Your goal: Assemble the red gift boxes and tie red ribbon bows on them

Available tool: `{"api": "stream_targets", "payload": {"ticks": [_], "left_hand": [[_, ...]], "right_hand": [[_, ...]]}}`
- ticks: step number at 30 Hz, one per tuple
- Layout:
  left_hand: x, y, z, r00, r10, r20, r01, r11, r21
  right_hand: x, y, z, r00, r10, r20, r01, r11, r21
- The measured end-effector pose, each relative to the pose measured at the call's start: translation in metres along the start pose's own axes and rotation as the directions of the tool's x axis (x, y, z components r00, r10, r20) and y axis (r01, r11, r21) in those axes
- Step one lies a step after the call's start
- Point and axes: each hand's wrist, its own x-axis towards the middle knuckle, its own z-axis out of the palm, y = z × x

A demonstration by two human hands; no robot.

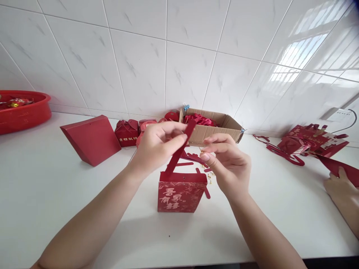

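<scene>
A small red gift box (181, 194) with pale Chinese characters stands upright on the white table. Its top flap has a small hole. My left hand (161, 144) pinches the upper part of a dark red strap (177, 157), which slants up from the box's left top edge. To the right, above the box, my right hand (228, 160) has thumb and fingers pinched around something tiny, mostly hidden, with a thin golden bit showing. Behind the box lie loose red strips (183, 164) and several small golden paper fasteners (209, 177).
A cardboard box (230, 125) with red ribbon stands by the tiled wall. Red boxes (126, 132) and a larger red box (92, 142) sit left. A red basin (25, 114) is far left. At right, another person's hand (340, 186) holds red card near red bags (305, 140).
</scene>
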Motion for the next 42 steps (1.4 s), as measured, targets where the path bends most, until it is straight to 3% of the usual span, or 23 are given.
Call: {"api": "stream_targets", "payload": {"ticks": [3,8,14,24,36,39,42], "left_hand": [[-0.010,0.014,0.008,0.996,0.031,0.082,-0.034,0.998,0.043],[-0.021,0.025,0.012,0.988,0.130,0.086,-0.140,0.982,0.126],[-0.025,0.027,0.013,0.976,0.216,0.022,-0.215,0.946,0.241],[-0.026,0.026,0.014,0.964,0.265,0.030,-0.261,0.914,0.311],[-0.027,0.025,0.016,0.895,0.439,0.085,-0.437,0.818,0.374],[-0.027,0.026,0.015,0.892,0.442,0.091,-0.443,0.820,0.363],[-0.026,0.025,0.014,0.924,0.374,0.083,-0.379,0.862,0.336]], "right_hand": [[0.001,-0.002,-0.002,0.999,0.015,-0.036,-0.015,1.000,0.022],[0.000,-0.006,-0.002,1.000,0.007,-0.020,-0.006,0.998,0.057],[-0.002,-0.011,-0.001,1.000,0.009,-0.016,-0.008,0.997,0.075],[-0.003,-0.011,0.000,0.999,0.023,-0.025,-0.022,0.998,0.051],[-0.002,-0.006,0.000,0.997,-0.063,-0.036,0.063,0.998,0.009],[-0.003,-0.005,-0.001,0.994,-0.093,-0.055,0.093,0.996,-0.002],[-0.003,-0.005,-0.002,0.996,-0.074,-0.041,0.074,0.997,0.010]]}}
